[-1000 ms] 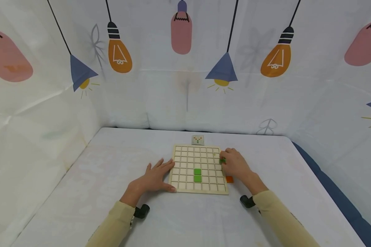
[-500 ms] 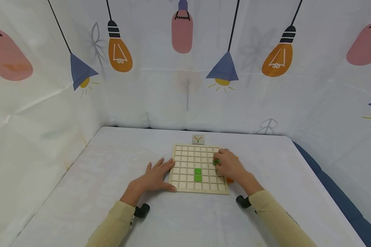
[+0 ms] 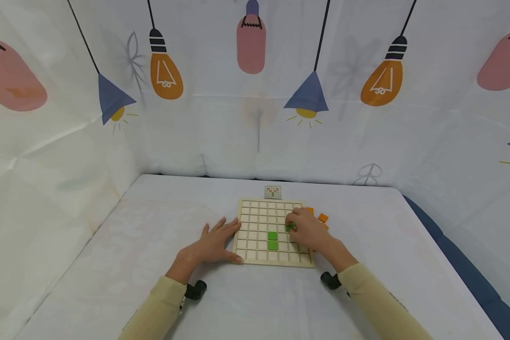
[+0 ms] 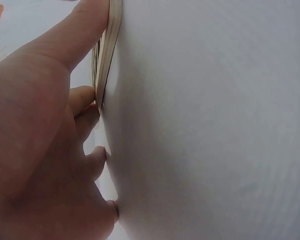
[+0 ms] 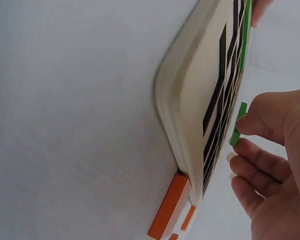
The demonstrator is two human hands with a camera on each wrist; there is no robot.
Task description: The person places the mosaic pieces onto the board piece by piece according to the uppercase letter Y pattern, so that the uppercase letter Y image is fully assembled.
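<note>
Looking like a small screened-off booth, wrapping creased white sheeting across the top and down both sides of the frame. Showing printed orange bulbs at upper left and upper right, plus blue lampshades. Enclosing a white tabletop in the lower frame; leaving home or lab impossible to tell.

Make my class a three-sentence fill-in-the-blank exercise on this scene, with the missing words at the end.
1. The right hand pinches a ____ tile.
2. The head view shows ____ green tiles lying in squares of the board.
3. The loose tiles beside the board are ____.

Missing words: green; two; orange.
</note>
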